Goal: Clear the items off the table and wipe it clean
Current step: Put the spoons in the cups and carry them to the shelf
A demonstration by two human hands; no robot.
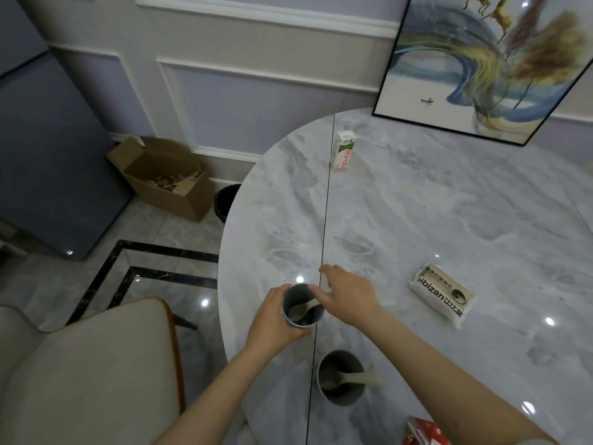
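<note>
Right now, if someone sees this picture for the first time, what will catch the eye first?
The two hands near the table's left edge: the left hand grips a grey cup with a spoon inside, and the right hand touches its rim. Next, the large framed painting leaning at the far right, and the white milk carton standing before it.
</note>
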